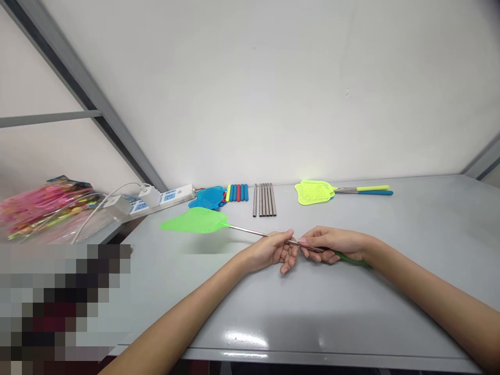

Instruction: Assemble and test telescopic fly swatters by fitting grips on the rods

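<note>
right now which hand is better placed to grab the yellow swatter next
Probably the right hand: it is nearer the yellow swatter than the left hand is, though it grips the green swatter.

"Where does the camera sit?"

"On the person's head, looking forward and down across the grey table (414, 245)."

"How near is it?"

"Near: the left hand (269, 252) and right hand (336, 239) show just below the middle, their forearms (203, 307) running in from the picture's edges."

"And how deep is its view?"

"From the table's near edge, low down, to the white wall (250, 104) above."
</note>
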{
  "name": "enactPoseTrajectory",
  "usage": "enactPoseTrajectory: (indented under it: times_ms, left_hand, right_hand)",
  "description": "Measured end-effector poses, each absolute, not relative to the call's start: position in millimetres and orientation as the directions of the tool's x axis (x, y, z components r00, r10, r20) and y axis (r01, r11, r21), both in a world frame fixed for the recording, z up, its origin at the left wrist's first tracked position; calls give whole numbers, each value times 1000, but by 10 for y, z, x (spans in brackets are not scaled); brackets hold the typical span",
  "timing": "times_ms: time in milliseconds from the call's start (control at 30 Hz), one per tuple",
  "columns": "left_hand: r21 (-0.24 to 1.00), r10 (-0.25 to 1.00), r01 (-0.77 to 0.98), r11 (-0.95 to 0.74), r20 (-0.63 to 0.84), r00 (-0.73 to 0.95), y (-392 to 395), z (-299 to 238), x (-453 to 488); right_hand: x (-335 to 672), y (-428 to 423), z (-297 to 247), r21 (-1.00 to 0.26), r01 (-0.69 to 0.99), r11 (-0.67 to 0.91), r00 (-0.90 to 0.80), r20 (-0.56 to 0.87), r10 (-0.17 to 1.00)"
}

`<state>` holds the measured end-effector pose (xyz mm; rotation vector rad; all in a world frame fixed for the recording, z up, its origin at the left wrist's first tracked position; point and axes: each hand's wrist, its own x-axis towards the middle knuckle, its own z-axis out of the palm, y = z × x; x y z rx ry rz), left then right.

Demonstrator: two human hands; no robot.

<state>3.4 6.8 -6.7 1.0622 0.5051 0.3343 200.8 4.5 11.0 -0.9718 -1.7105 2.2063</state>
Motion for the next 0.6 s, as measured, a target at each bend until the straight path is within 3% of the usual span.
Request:
enactPoseTrajectory:
  times_ms: [600]
  left_hand:
    - [890, 518, -14, 456, -253, 817, 46, -44, 46]
  right_hand:
    - [2004, 40, 120, -922, 240, -303, -759, -373, 534]
